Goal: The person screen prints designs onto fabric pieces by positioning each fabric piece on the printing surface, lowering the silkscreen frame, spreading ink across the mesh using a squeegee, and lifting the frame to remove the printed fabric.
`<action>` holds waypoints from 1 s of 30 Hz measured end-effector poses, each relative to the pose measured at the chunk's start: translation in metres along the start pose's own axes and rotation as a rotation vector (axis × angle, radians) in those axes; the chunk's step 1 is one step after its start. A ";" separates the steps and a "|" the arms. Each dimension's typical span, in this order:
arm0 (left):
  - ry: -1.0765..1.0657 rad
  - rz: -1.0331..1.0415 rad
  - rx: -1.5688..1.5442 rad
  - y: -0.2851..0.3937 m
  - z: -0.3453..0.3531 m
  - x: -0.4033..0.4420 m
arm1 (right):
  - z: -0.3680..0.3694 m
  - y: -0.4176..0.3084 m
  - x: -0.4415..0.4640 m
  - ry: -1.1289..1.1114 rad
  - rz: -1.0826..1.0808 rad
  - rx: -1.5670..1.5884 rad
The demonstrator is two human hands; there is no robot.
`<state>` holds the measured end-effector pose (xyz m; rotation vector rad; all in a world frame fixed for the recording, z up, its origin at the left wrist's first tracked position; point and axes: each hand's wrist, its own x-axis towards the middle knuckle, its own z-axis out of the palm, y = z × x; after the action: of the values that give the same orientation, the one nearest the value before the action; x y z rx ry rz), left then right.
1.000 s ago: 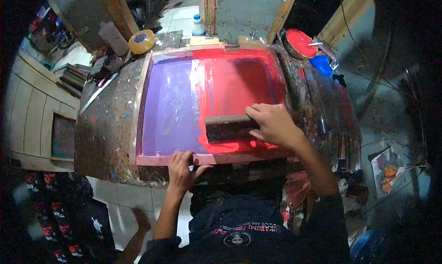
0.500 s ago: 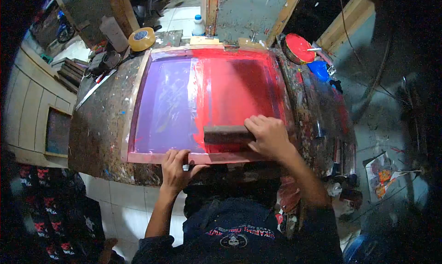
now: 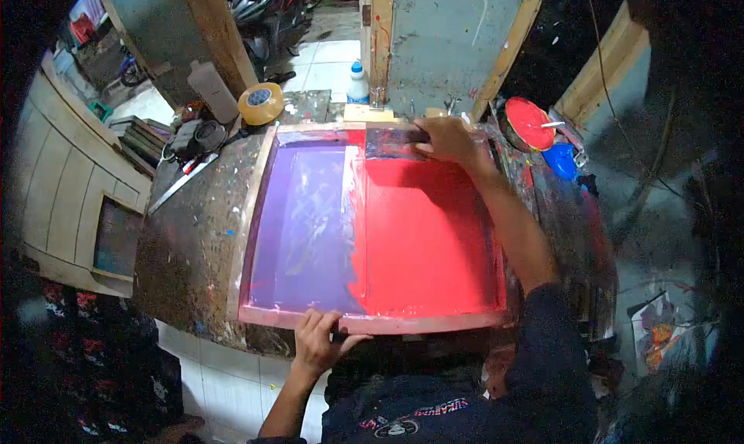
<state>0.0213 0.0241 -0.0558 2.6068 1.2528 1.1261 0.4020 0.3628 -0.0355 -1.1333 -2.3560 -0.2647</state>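
A wooden-framed screen lies on the worktable, its mesh purple on the left and covered in red ink on the right. At its far edge my right hand is closed on a dark squeegee, which rests across the top of the red area. My left hand grips the near wooden edge of the frame, fingers over the top and thumb along the front side.
A roll of tape and a blue-capped bottle stand beyond the frame. To the right are a tub of red ink and a blue object. A long blade-like tool lies at the left.
My right hand has moved the squeegee from the near edge to the far edge of the screen. The red area now looks brighter and more even. My left hand stays on the near edge.
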 end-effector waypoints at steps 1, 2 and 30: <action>-0.007 -0.012 -0.017 -0.002 0.001 0.000 | 0.003 0.008 0.006 0.007 -0.013 0.007; -0.015 -0.024 -0.035 -0.003 0.003 -0.003 | 0.005 0.013 0.011 -0.012 -0.001 0.038; -0.034 -0.076 -0.086 -0.007 0.010 -0.013 | -0.091 -0.212 -0.147 -0.259 0.043 -0.202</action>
<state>0.0181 0.0227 -0.0731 2.4839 1.2557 1.0935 0.3476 0.0948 -0.0258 -1.3840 -2.5713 -0.3668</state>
